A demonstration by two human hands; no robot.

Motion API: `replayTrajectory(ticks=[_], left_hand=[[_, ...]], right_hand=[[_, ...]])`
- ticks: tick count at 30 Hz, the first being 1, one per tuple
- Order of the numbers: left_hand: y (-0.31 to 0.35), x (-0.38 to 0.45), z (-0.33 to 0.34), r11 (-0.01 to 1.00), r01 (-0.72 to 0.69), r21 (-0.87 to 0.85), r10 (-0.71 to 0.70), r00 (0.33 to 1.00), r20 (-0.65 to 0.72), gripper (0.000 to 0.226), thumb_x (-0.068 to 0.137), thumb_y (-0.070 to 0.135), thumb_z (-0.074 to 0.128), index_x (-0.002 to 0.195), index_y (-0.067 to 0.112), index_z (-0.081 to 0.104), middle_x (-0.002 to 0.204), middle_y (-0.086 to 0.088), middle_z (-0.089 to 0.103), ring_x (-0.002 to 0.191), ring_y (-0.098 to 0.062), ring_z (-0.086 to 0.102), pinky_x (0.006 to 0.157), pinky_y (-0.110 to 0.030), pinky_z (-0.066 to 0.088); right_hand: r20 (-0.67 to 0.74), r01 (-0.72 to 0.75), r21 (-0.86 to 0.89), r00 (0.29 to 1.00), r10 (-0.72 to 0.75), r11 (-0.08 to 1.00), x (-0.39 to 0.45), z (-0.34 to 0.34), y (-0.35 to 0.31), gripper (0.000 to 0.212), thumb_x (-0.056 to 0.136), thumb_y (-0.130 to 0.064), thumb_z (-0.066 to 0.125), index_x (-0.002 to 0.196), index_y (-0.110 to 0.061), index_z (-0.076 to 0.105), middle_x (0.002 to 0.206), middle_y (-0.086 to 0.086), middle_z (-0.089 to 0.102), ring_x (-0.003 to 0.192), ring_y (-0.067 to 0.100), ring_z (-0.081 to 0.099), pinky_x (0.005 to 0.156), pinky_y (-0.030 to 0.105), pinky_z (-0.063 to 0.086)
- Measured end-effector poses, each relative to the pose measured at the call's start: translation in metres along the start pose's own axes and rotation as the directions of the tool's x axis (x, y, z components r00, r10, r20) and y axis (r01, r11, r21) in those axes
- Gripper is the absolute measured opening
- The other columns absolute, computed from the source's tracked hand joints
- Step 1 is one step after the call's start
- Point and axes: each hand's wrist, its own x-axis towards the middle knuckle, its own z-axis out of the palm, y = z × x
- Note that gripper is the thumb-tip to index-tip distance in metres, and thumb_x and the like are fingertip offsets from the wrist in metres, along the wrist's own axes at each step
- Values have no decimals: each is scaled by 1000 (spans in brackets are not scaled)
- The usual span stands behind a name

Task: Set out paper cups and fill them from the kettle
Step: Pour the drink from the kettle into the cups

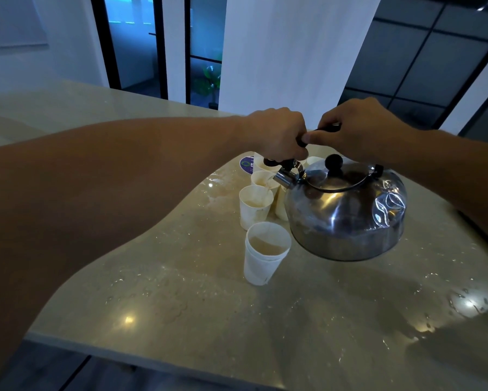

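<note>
Two hands share the kettle [347, 210] handle [326, 128]: my left hand [279, 134] is clamped round its spout end, my right hand [361, 128] is curled round the rear end. The kettle hangs directly below both, clear of the wet surface [180, 292]. Its spout [285, 176] points away from the left grip, over the second paper cup [264, 180] of a row running toward me. The nearest cup [265, 252] sits below and toward me, already holding liquid. I judge the left grip governs the tilt.

Head-height, angled down, close over countertop [209, 306]
</note>
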Motion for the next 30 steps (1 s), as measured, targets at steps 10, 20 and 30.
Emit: replayTrajectory(ticks=[10,20,30], left_hand=[[1,-1,2,1000,20,-18,-20,999,41,24,85,40,62,74,19,63,58,3,64,68,-21,65,64,-31,49],[2,0,3,999,28,-39,-25,998,60,24,86,40,62,77,18,66,64,1,69,71,-21,68,67,-31,50],[1,-2,5,996,42,-78,-36,997,72,23,87,38,61,74,19,64,59,4,68,63,-14,66,65,-28,50]], right_hand=[[21,27,-41,999,-26,999,0,1,-1,41,85,-60,63,73,-21,67,70,3,62,64,19,55,54,29,38],[23,37,-55,999,-35,998,-1,0,-1,44,86,-58,64,79,-15,71,70,5,63,65,22,56,56,30,38],[56,51,-82,997,-46,995,-2,-2,-7,40,89,-55,62,79,-16,67,68,-1,59,61,15,50,54,27,35]])
